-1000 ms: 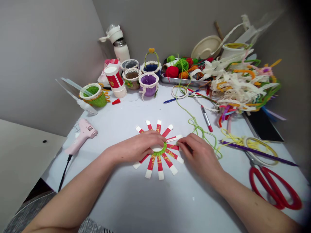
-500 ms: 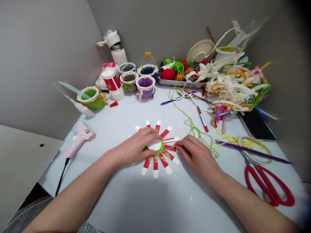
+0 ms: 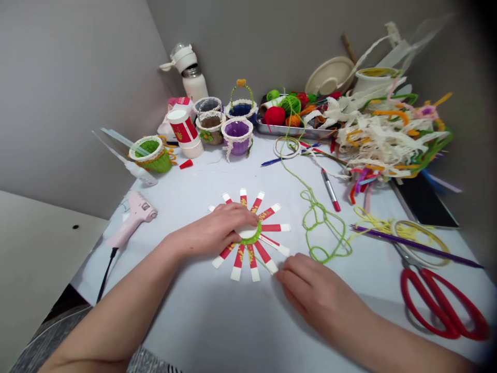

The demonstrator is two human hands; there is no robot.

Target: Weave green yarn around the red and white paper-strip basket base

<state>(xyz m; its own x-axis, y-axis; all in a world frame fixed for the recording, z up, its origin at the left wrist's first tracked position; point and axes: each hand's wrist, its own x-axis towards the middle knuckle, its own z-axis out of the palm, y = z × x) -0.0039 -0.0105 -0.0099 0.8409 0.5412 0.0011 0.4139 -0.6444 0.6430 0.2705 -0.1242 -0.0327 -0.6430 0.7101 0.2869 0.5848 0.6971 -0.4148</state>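
The left hand [image 3: 227, 225] is holding the paper rosette [image 3: 247, 232] at its hub, thumb and fingers curling over it from nine o'clock. The right hand [image 3: 310, 286] is pinching a thin green strand [image 3: 264, 266] at about four o'clock, just beside a strip's tip. The rosette is lying mid-table, red-and-white strips radiating, green yarn ring [image 3: 256, 237] encircling its hub. Outward, a green yarn tangle [image 3: 316, 206] is lying toward three o'clock, scissors [image 3: 446, 303] are resting between three and four, a pink glue gun [image 3: 132, 219] is lying at nine, and a purple cup [image 3: 237, 137] is standing near twelve.

No text can be read (print on the pink pack [image 3: 184, 102] blurs).
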